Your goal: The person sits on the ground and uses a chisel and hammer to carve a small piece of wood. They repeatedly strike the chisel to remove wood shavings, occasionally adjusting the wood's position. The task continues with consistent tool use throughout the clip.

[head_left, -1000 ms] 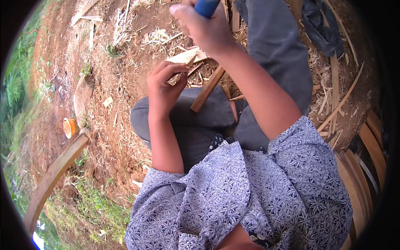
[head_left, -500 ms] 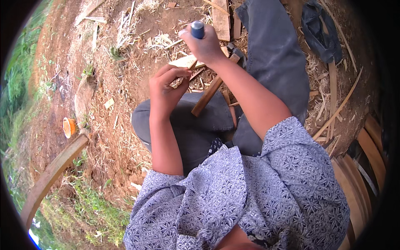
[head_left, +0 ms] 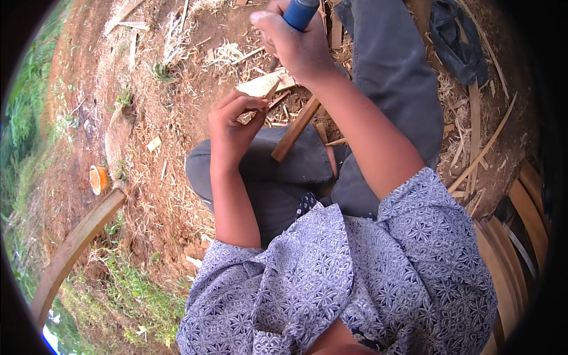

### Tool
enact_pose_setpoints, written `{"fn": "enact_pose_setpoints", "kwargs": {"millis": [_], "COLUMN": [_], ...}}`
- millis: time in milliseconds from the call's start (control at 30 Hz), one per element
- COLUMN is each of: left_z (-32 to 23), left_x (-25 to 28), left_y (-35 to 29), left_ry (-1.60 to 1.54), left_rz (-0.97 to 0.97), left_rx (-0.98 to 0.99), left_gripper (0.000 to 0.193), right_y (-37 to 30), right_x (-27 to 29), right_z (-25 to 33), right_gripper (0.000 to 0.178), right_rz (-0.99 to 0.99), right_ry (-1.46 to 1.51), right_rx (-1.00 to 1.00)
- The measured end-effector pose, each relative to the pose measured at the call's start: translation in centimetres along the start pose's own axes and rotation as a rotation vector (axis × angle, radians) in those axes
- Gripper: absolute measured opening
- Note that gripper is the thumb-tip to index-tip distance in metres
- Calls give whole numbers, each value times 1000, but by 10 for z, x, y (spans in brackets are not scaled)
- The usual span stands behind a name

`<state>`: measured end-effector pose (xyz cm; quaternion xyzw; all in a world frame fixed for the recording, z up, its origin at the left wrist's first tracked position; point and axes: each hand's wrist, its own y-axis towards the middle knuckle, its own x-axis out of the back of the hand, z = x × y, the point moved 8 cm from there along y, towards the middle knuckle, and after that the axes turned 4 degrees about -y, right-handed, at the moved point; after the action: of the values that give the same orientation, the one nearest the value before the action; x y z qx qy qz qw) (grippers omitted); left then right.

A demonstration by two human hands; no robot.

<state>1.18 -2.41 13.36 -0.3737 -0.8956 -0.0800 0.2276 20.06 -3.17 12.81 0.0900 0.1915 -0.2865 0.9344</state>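
Note:
My right hand [head_left: 299,50] grips a tool with a blue handle [head_left: 299,15], raised above the ground at the top middle. The butt of the handle faces up, and the working end is mostly hidden behind my hand. My left hand [head_left: 232,121] pinches a small pointed wooden stick [head_left: 272,90] between thumb and fingers, its tip pointing up. Just beyond that tip lies a pale piece of wood [head_left: 254,87]. Between my forearms a brown wooden bar [head_left: 296,130] slants across my bent leg.
Wood shavings and thin strips cover the brown soil. A dark cloth or bag [head_left: 458,44] lies beyond my outstretched right leg [head_left: 393,83]. Several planks [head_left: 503,266] lie at lower right. An orange object [head_left: 99,179] and a curved-looking beam [head_left: 80,248] are at left.
My right hand has risen away from the left hand with the blue-handled tool, toward the top edge. My left hand has barely moved and keeps the stick.

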Motion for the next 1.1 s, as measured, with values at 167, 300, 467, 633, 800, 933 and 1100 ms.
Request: {"fn": "enact_pose_setpoints", "kwargs": {"millis": [167, 300, 467, 633, 800, 933, 1100], "left_z": [-1, 6, 2, 4, 5, 1, 7], "left_x": [-1, 2, -1, 1, 2, -1, 3], "left_y": [8, 3, 4, 4, 3, 14, 3], "left_ry": [-4, 40, -59, -66, -48, -44, -89], "left_rz": [26, 35, 10, 14, -12, 12, -11], "left_rx": [9, 46, 52, 65, 42, 54, 79], "left_gripper": [19, 18, 19, 19, 18, 17, 17], "right_y": [-6, -1, -2, -7, 2, -10, 3], "right_x": [7, 9, -12, 6, -17, 2, -8], "right_z": [-41, -24, 12, -37, 33, -36, -2], "right_gripper": [33, 32, 30, 30, 35, 32, 35], "right_rz": [-42, -54, 47, -21, 69, 17, 41], "right_ry": [-202, -171, -105, -251, -18, -350, -93], "right_rx": [25, -32, 38, 5, 113, 7, -1]}}
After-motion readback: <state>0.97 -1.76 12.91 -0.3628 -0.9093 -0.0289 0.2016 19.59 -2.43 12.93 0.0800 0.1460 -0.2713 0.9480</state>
